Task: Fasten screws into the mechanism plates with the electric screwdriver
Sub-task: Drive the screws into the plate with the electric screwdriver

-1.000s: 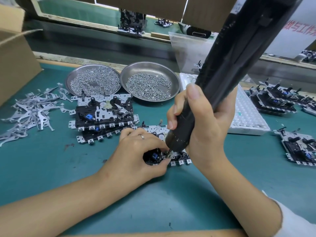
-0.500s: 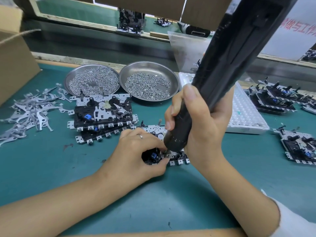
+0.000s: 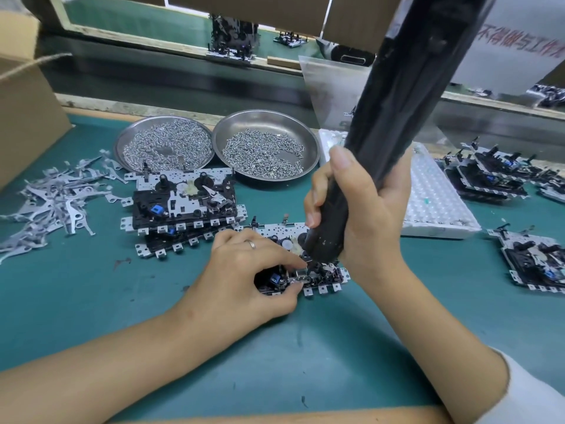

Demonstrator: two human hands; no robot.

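your right hand (image 3: 363, 209) is gripping the electric screwdriver (image 3: 394, 123) | your left hand (image 3: 244, 276) is pinching the mechanism plate (image 3: 318, 278) on the green mat (image 3: 305, 347)

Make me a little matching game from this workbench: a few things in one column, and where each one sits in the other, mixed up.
Things:
1. screwdriver
2. left dish
3. metal levers
4. white tray

Places:
A. loose pile at the mat's far left
B. gripped in the right hand, tip down on the plate that the left hand holds
C. right of the screwdriver, partly behind it
D. behind the stacked plates, beside another dish of screws

Pairs: 1-B, 2-D, 3-A, 4-C
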